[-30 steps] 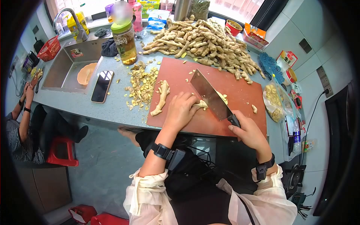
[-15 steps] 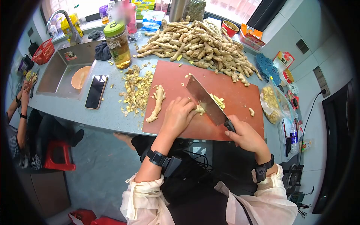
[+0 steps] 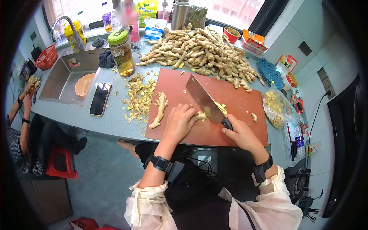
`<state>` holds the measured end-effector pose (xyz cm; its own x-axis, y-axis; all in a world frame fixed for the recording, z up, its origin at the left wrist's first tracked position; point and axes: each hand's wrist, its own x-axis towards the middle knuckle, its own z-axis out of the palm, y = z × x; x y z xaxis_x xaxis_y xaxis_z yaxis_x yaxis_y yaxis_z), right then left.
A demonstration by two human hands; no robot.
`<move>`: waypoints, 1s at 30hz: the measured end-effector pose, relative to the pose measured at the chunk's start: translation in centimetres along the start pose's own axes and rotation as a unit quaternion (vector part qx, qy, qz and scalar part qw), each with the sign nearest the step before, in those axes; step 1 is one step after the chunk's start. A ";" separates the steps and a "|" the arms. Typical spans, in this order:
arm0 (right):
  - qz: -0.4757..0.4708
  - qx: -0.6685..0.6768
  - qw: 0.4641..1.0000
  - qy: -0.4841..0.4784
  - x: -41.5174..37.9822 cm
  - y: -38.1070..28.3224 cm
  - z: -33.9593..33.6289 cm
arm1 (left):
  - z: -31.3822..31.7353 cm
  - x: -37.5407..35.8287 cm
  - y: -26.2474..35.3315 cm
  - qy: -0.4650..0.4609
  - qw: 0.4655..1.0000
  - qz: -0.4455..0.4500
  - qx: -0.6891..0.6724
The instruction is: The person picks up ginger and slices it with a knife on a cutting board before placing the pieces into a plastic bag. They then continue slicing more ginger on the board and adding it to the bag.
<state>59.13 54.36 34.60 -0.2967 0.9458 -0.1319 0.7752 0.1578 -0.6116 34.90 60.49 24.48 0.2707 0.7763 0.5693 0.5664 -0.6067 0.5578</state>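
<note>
My left hand (image 3: 179, 122) is closed over a peeled piece of ginger (image 3: 201, 115) and presses it to the red-brown cutting board (image 3: 237, 103). In my right hand (image 3: 241, 132) is the black handle of a cleaver (image 3: 206, 99). Its broad blade stands on a slant just right of the ginger piece, with the lower edge close to or on the board. Cut ginger slices (image 3: 221, 107) lie behind the blade, partly hidden by it. Left of my left hand is a whole ginger root (image 3: 159, 110); a small ginger bit (image 3: 254, 117) lies on the board's right side.
A large ginger pile (image 3: 203, 50) stands behind the board. Ginger scraps (image 3: 138, 97), a phone (image 3: 101, 99) and a green-lidded bottle (image 3: 122, 53) lie or stand left, before the sink (image 3: 57, 86). A bag of ginger (image 3: 273, 107) is at right. Another person's hands (image 3: 28, 94) work far left.
The cleaver and my right hand have shifted slightly left, and the blade is nearer the held ginger. My left hand stays on the piece. The whole view has tilted a little.
</note>
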 end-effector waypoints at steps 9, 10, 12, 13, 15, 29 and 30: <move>0.041 0.008 0.998 -0.035 -2.1 -1.7 -1.3 | 0.0 -0.2 -0.1 -0.010 1.000 -0.001 -0.012; 0.043 0.010 0.998 -0.040 -2.1 -1.7 -1.2 | 0.0 -0.2 -0.2 -0.013 1.000 -0.002 -0.008; 0.046 0.001 0.998 -0.044 -2.0 -1.8 -1.1 | 0.1 -0.2 -0.2 -0.011 1.000 0.001 -0.007; 0.049 -0.008 0.998 -0.047 -1.9 -1.8 -1.0 | 0.2 -0.2 -0.2 -0.009 1.000 0.004 -0.007; 0.033 -0.035 0.998 -0.039 -2.0 -1.6 -0.6 | 0.1 -0.2 -0.2 -0.012 1.000 0.003 -0.005; 0.020 -0.026 0.999 -0.005 1.1 2.5 1.6 | 4.0 -0.3 -2.0 0.105 0.993 0.046 0.006; -0.005 -0.035 0.999 0.001 1.1 4.7 1.9 | 5.0 -0.5 -2.3 0.102 0.994 0.040 -0.006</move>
<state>61.41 55.62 30.13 -0.3033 0.9446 -0.1252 0.8099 0.1864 -0.5562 37.35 62.38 19.92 0.1506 0.6759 0.7215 0.5398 -0.6676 0.5127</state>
